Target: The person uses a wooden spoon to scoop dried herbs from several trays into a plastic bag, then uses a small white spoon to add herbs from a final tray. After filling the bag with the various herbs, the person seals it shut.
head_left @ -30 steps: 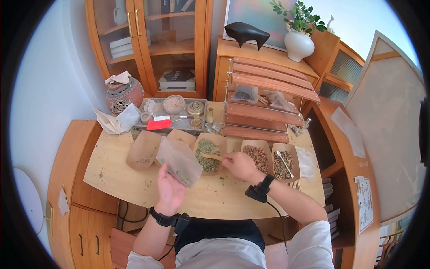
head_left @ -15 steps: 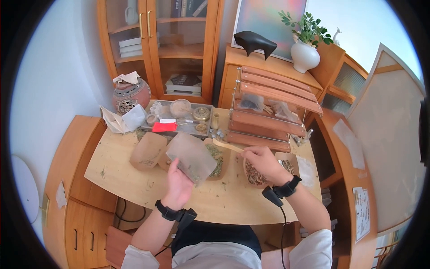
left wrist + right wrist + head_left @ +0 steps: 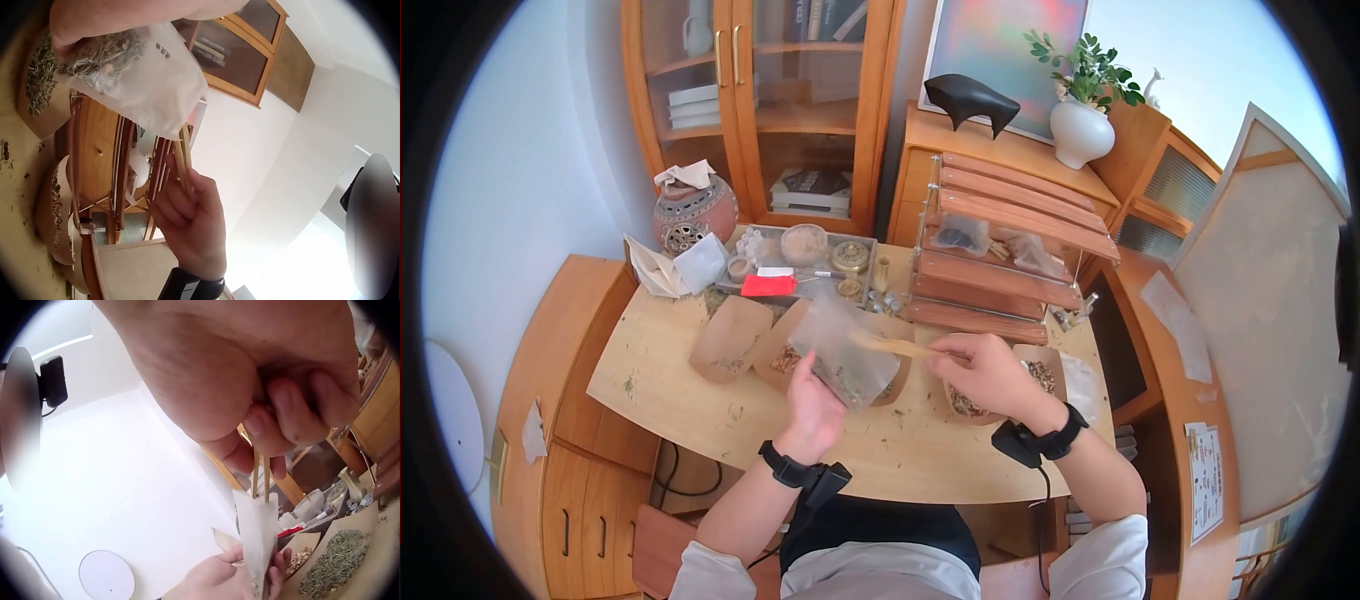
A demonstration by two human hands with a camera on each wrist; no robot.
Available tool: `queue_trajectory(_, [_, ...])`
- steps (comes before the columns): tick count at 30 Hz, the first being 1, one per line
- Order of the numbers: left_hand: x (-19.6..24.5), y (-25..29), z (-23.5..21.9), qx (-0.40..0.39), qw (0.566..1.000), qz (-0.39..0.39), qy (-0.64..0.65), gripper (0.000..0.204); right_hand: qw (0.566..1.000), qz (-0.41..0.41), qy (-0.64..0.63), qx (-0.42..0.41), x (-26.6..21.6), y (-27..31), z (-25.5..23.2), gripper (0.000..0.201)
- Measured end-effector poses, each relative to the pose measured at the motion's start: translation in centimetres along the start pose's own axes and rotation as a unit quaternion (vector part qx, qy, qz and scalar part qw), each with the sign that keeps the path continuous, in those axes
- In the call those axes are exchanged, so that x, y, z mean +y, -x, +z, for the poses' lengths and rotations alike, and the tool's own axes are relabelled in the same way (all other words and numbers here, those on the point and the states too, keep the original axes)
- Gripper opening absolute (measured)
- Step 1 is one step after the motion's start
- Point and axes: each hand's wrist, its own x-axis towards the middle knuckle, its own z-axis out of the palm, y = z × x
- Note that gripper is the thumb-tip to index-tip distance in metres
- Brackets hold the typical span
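Observation:
A translucent bag (image 3: 837,350) is held in my left hand (image 3: 815,408), tilted above the table, thumb and fingers on opposite sides of it. Dried green herbs (image 3: 103,62) show through its lower part in the left wrist view. My right hand (image 3: 982,372) pinches slim wooden tongs (image 3: 900,347), with curled fingers around the near end. Both tong tips reach into the mouth of the bag, and the translucent wall blurs them in the head view. Below, a paper tray of green herbs (image 3: 337,559) is partly covered by the bag in the head view.
Paper trays (image 3: 728,340) stand at the left, and a tray of dried mixed pieces (image 3: 1040,374) is at the right. Behind them are a grey tray (image 3: 718,283) with small containers, a brass vase (image 3: 882,272) and a slatted wooden rack (image 3: 1000,262).
My right hand has lifted the tongs from the green herb tray, then moved them left into the bag's mouth. My left hand has brought the bag rightward, over the herb tray.

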Motion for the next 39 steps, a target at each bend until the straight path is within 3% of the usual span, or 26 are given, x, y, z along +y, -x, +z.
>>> queue_trajectory(5, [0.6, 0.8, -0.6, 0.036, 0.999, -0.012, 0.026, 0.05, 0.998, -0.005, -0.056, 0.04, 0.7, 0.1, -1.1, 0.033])
queue_trajectory(6, [0.7, 1.1, -0.8, 0.041, 0.998, -0.007, 0.038, 0.05, 0.998, 0.045, -0.043, 0.026, 0.6, -0.1, -1.2, 0.033])
queue_trajectory(10, [1.3, 2.7, -1.3, 0.056, 0.997, 0.022, 0.053, 0.05, 0.994, -0.017, 0.109, -0.002, 4.9, -2.0, 1.1, 0.028])
queue_trajectory(12, [1.4, 3.6, -1.7, 0.057, 0.997, 0.03, 0.046, 0.05, 0.982, -0.033, 0.188, 0.004, 4.6, -2.6, 2.8, 0.026])
queue_trajectory(16, [1.3, 5.0, -2.2, 0.058, 0.997, 0.028, 0.048, 0.049, 0.973, -0.11, 0.203, -0.009, 3.4, -2.9, 5.9, 0.021])
queue_trajectory(22, [1.1, 6.6, -2.1, 0.051, 0.997, 0.038, 0.041, 0.049, 0.945, -0.086, 0.314, -0.006, 4.1, -3.3, 5.5, 0.021])
queue_trajectory(25, [0.6, 6.8, -3.2, 0.051, 0.997, 0.029, 0.047, 0.048, 0.969, -0.018, 0.247, 0.01, 3.5, -4.4, 3.6, 0.022])
queue_trajectory(29, [0.1, 6.9, -3.5, 0.044, 0.998, 0.015, 0.044, 0.048, 0.973, -0.052, 0.216, 0.056, 5.9, -7.1, 4.6, 0.024])
queue_trajectory(35, [0.2, 7.0, -3.5, 0.034, 0.998, 0.014, 0.042, 0.051, 0.979, -0.045, 0.195, -0.03, 6.3, -6.6, 4.0, 0.025])
queue_trajectory(39, [0.6, 7.0, -3.3, 0.047, 0.998, 0.01, 0.049, 0.048, 0.973, 0.043, 0.224, -0.027, 4.9, -5.2, 1.5, 0.027])
